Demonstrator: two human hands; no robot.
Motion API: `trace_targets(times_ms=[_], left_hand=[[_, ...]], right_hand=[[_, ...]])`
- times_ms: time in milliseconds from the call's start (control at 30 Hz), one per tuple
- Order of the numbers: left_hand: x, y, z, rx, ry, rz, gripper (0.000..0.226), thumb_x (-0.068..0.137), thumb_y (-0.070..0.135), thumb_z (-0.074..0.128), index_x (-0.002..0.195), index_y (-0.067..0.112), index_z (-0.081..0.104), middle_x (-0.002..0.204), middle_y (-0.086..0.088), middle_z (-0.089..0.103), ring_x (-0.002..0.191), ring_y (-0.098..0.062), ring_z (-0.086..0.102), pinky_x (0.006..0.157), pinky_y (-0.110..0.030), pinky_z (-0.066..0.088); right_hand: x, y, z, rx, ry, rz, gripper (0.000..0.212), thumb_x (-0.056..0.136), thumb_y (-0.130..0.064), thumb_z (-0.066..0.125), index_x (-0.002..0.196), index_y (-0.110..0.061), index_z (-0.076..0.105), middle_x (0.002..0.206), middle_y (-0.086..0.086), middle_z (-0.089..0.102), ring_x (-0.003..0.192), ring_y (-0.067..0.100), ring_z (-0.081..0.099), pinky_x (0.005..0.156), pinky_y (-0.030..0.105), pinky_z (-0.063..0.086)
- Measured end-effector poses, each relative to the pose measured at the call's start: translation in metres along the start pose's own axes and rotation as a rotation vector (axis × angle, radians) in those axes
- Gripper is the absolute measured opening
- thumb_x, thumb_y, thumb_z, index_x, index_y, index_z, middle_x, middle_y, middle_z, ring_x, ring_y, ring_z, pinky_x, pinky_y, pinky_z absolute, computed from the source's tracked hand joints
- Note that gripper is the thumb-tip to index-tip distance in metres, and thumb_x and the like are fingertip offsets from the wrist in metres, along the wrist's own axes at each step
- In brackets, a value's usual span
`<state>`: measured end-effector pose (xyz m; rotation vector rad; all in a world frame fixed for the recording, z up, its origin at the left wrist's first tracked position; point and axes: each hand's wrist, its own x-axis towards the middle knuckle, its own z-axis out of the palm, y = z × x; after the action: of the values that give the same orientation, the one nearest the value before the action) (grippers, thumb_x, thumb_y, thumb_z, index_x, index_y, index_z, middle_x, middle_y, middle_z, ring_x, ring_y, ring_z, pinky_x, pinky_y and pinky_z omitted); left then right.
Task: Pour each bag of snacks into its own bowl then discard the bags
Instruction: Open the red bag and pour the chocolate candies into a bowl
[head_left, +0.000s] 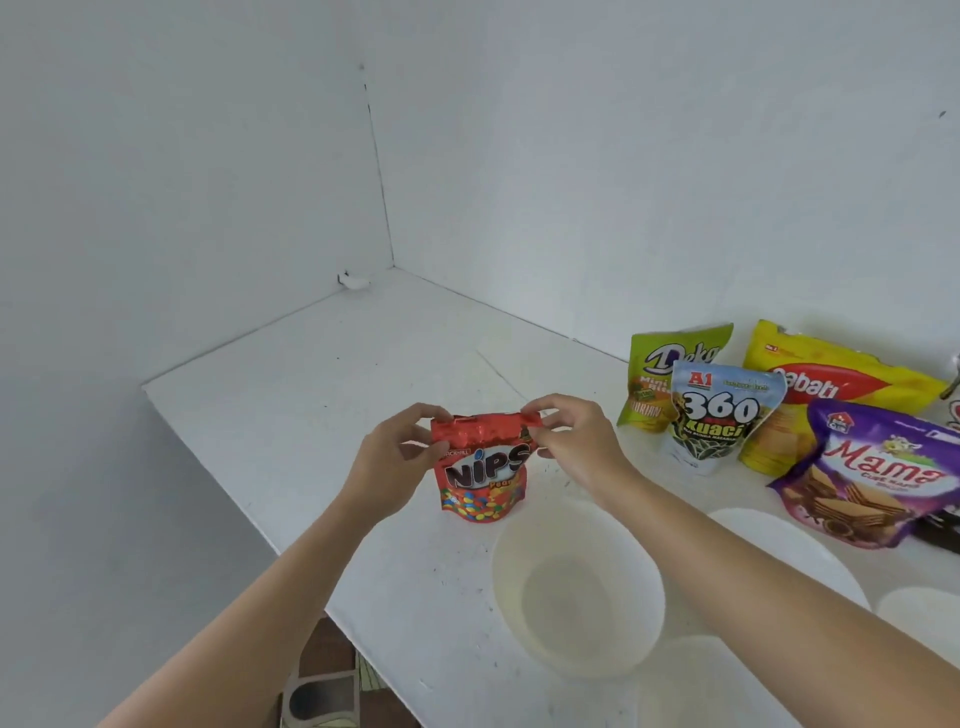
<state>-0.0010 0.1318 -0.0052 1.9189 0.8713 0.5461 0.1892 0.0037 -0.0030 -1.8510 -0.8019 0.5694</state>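
A small red Nips candy bag (483, 475) stands upright above the white table, held at its top edge by both hands. My left hand (397, 457) pinches the top left corner. My right hand (576, 441) pinches the top right corner, where the strip looks partly torn. An empty white bowl (576, 587) sits just in front of the bag to the right. Four more bags stand at the right: a green Deka bag (652, 374), a blue 360 Kuaci bag (719, 415), a yellow Nabati bag (841, 384) and a purple Mama wafer bag (883, 478).
More white bowls sit at the right: one (769, 540) behind my right forearm, one (919, 613) at the frame edge, one (696, 680) at the bottom. The table (311, 395) meets white walls at a back corner. Its left edge drops to a tiled floor (327, 680).
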Motion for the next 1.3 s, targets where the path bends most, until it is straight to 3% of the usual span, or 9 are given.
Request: trace_targets(times_ms=[100,167,300,433,533,633,833,933,1300], left_hand=[[0.001,0.002,0.000,0.044,0.009,0.031,0.024,0.095,0.013,0.069,0.114,0.028,0.068,0.100,0.004,0.071,0.078,-0.008,0.076,0.058,-0.013,0.050],[0.001,0.005,0.000,0.061,0.021,0.058,0.024,0.094,0.015,0.070,0.116,0.027,0.068,0.102,0.006,0.069,0.077,-0.006,0.075,0.056,-0.011,0.050],[0.004,0.005,0.001,0.068,0.045,0.080,0.020,0.092,0.015,0.073,0.108,0.027,0.070,0.097,0.002,0.071,0.076,-0.012,0.076,0.056,-0.013,0.052],[0.009,0.010,0.001,0.071,-0.026,0.053,0.016,0.088,0.013,0.077,0.098,0.023,0.072,0.088,-0.003,0.075,0.077,-0.017,0.076,0.063,-0.021,0.055],[0.013,0.013,-0.003,0.039,-0.111,-0.047,0.013,0.086,0.012,0.079,0.096,0.018,0.072,0.085,-0.007,0.077,0.084,-0.021,0.075,0.075,-0.034,0.058],[0.015,0.014,-0.008,0.062,-0.160,-0.080,0.015,0.083,0.014,0.082,0.094,0.017,0.072,0.080,-0.006,0.077,0.078,-0.019,0.071,0.067,-0.027,0.053],[0.017,0.016,-0.008,0.139,-0.195,0.024,0.016,0.080,0.011,0.084,0.083,0.018,0.070,0.078,-0.007,0.073,0.076,-0.030,0.071,0.069,-0.032,0.053],[0.015,0.017,-0.007,0.184,-0.182,0.056,0.015,0.080,0.016,0.084,0.085,0.019,0.070,0.080,-0.003,0.075,0.078,-0.025,0.073,0.071,-0.032,0.057],[0.010,0.027,-0.004,0.214,-0.189,0.041,0.017,0.081,0.017,0.082,0.089,0.024,0.070,0.084,0.002,0.074,0.066,-0.010,0.072,0.055,-0.013,0.046]], right_hand=[[-0.001,-0.003,0.000,-0.142,0.026,-0.089,0.018,0.088,-0.011,0.068,0.099,-0.024,0.074,0.096,0.000,0.070,0.087,0.016,0.067,0.068,0.021,0.048],[-0.002,-0.005,0.003,-0.303,0.045,-0.210,0.020,0.087,-0.012,0.068,0.104,-0.020,0.072,0.105,0.001,0.064,0.096,0.015,0.063,0.074,0.017,0.044],[-0.003,-0.016,0.011,-0.532,0.030,-0.416,0.016,0.090,-0.021,0.067,0.106,-0.019,0.072,0.111,-0.004,0.059,0.107,0.016,0.054,0.094,0.039,0.046],[-0.006,-0.025,0.022,-0.644,-0.111,-0.511,0.020,0.095,-0.024,0.058,0.109,-0.028,0.073,0.106,-0.006,0.066,0.104,0.016,0.057,0.094,0.047,0.043],[-0.007,-0.020,0.027,-0.607,-0.158,-0.522,0.022,0.095,-0.020,0.058,0.107,-0.029,0.074,0.104,-0.006,0.067,0.100,0.015,0.060,0.092,0.049,0.045],[-0.006,-0.016,0.026,-0.566,-0.194,-0.490,0.018,0.093,-0.024,0.063,0.109,-0.030,0.071,0.104,-0.009,0.064,0.100,0.014,0.057,0.093,0.049,0.045],[-0.002,-0.022,0.024,-0.619,-0.248,-0.541,0.020,0.090,-0.024,0.067,0.109,-0.029,0.063,0.101,-0.008,0.059,0.097,0.015,0.057,0.091,0.048,0.044],[-0.001,-0.023,0.026,-0.600,-0.231,-0.544,0.016,0.091,-0.018,0.064,0.104,-0.027,0.066,0.098,-0.007,0.063,0.093,0.016,0.060,0.090,0.049,0.046],[-0.004,-0.023,0.027,-0.508,-0.192,-0.399,0.007,0.093,-0.020,0.065,0.097,-0.023,0.071,0.098,-0.008,0.073,0.097,0.014,0.064,0.099,0.048,0.041]])
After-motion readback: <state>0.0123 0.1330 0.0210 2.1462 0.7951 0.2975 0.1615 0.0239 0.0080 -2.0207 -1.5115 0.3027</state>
